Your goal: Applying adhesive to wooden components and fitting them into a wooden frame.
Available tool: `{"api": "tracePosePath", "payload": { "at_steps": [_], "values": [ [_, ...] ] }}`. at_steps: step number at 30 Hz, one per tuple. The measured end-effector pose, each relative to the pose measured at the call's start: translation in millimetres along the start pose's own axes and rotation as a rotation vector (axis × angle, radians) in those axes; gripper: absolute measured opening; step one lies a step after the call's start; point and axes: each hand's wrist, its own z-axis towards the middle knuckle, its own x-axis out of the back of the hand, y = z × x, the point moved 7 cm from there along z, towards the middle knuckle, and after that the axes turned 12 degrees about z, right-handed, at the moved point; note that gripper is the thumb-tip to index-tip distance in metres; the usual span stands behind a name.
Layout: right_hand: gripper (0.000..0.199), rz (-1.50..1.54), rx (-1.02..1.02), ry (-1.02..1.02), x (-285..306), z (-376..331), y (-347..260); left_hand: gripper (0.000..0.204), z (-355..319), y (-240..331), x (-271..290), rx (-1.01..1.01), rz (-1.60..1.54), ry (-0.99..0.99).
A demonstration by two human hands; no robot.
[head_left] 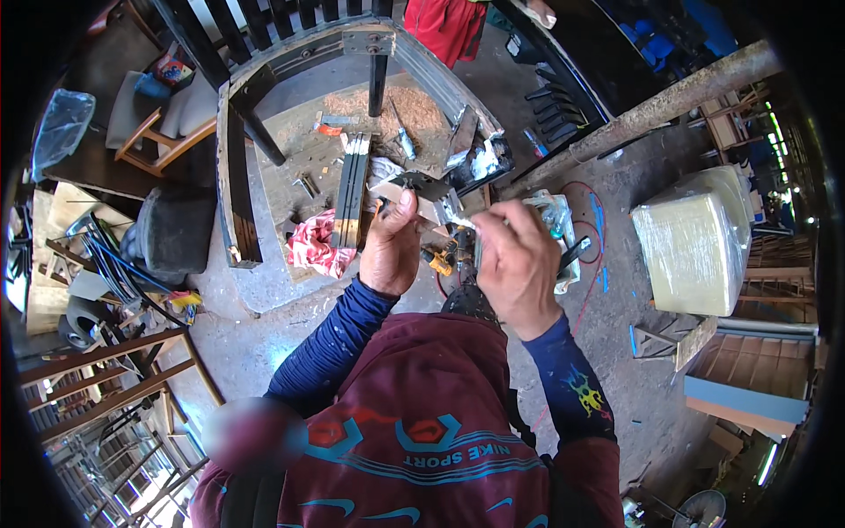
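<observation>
My left hand is closed, its thumb pressed on a thin flat plate, dark on one part and pale grey on another. My right hand is held just right of the plate with its fingers curled together. At its fingertips shows a small whitish bit; what it grips is mostly hidden. Beyond the hands, dark wooden strips lie side by side on a board, next to a red and white cloth. A screwdriver-like tool rests farther off.
A dark curved wooden frame with slats surrounds the work board. Wood shavings lie there. A plastic-wrapped foam block stands right, a rusty pipe beyond it. A red hose crosses the floor. A person in red shorts stands ahead.
</observation>
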Motion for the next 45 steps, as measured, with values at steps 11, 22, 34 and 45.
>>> {"api": "tracePosePath", "payload": {
  "at_steps": [11, 22, 34, 45],
  "values": [
    [0.013, 0.053, -0.027, 0.055, -3, 6, 1, 0.047, -4, 2, 2, 0.008, -0.04, -0.121],
    [0.016, 0.144, 0.02, 0.088, -3, -3, 22, 0.043, -7, -8, -3, 0.097, -0.22, -0.195],
    [0.012, 0.513, -0.086, 0.143, -3, -27, 33, 0.034, -13, -16, -11, 0.229, -0.354, -0.141],
    [0.02, 0.056, 0.029, 0.003, -6, -9, 10, 0.035, -9, -11, -4, 0.047, 0.027, 0.039]
  ]
}}
